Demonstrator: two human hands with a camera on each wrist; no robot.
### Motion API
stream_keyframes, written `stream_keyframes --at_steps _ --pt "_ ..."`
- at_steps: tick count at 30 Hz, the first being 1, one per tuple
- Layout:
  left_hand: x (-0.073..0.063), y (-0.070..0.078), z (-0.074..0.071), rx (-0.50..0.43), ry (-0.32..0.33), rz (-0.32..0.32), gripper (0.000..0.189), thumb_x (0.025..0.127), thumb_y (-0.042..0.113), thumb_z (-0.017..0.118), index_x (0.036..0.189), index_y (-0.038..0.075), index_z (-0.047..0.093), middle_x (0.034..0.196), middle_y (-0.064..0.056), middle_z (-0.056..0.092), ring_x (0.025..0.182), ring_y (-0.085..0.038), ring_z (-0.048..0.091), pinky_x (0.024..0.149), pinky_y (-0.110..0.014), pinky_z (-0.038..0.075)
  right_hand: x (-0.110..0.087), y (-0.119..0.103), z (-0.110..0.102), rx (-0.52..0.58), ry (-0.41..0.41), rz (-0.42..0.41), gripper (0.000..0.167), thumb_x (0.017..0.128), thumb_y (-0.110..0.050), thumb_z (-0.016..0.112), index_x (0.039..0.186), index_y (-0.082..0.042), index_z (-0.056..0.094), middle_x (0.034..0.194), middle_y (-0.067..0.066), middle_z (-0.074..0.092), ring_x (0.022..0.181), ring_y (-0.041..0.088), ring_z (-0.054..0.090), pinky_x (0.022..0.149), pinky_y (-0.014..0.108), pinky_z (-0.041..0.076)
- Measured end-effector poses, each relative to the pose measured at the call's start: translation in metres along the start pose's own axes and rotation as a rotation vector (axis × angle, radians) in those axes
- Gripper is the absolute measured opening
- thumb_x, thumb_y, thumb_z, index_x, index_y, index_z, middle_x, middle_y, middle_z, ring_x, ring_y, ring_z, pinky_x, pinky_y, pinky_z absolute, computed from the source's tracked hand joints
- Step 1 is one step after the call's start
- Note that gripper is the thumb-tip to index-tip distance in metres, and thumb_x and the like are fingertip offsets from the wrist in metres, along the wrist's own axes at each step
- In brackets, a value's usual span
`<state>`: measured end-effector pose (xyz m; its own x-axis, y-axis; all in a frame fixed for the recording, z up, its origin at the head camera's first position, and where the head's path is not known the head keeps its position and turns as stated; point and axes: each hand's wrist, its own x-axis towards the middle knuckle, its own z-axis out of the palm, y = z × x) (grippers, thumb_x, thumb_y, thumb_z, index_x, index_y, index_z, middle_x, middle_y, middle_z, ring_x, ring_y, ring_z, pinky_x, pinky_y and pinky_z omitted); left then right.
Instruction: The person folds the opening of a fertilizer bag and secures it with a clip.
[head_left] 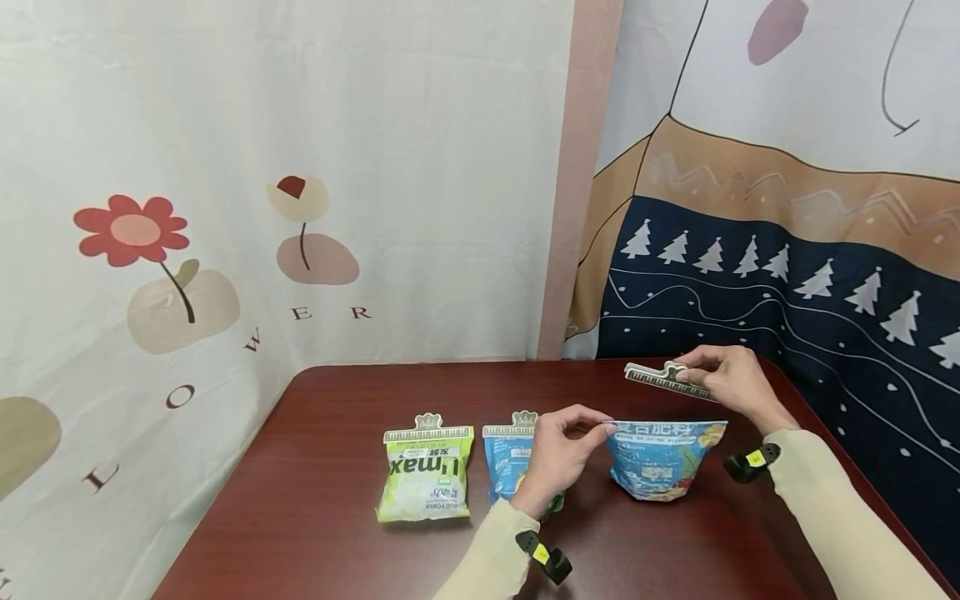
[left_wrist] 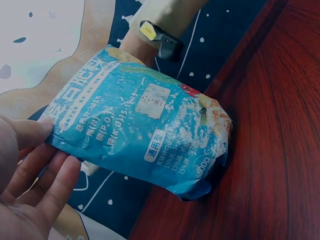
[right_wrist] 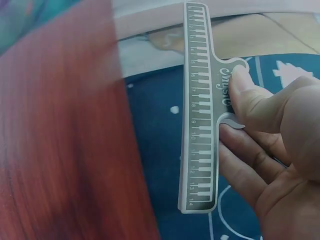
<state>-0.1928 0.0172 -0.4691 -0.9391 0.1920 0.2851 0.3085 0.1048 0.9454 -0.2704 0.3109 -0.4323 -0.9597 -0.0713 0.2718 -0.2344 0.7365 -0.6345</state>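
My left hand (head_left: 564, 450) pinches the top left corner of a blue fertilizer bag (head_left: 660, 462) between thumb and fingers. In the left wrist view the bag (left_wrist: 145, 115) looks full and carries white print, with its bottom near the table. Above and behind it, my right hand (head_left: 731, 383) holds a long clip (head_left: 667, 379) by its handle. Piano keys and numbers decorate this clip (right_wrist: 200, 110) in the right wrist view, where the thumb of the hand (right_wrist: 280, 125) presses on the handle. Clip and bag are apart.
On the dark red table (head_left: 315, 467) lies a green bag (head_left: 425, 479) with a clip (head_left: 429, 429) across its top. Beside it is another blue bag (head_left: 506, 467), also clipped and partly hidden behind my left hand. Printed curtains (head_left: 420, 183) hang behind the table.
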Motion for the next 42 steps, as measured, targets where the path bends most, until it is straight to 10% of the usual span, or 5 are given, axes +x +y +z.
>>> stream_keyframes --at_steps 42 --pt "0.0 0.001 0.0 0.01 0.009 0.015 0.012 0.092 0.029 0.078 0.102 0.025 0.081 0.098 0.007 0.078 0.088 -0.002 0.069 0.078 -0.022 0.06 -0.064 -0.063 -0.047 -0.023 0.219 -0.111 0.017 0.082 -0.017 0.087 0.098 -0.019 0.082 0.092 0.012 0.079 0.068 0.0 0.058 0.059 0.016 0.043"
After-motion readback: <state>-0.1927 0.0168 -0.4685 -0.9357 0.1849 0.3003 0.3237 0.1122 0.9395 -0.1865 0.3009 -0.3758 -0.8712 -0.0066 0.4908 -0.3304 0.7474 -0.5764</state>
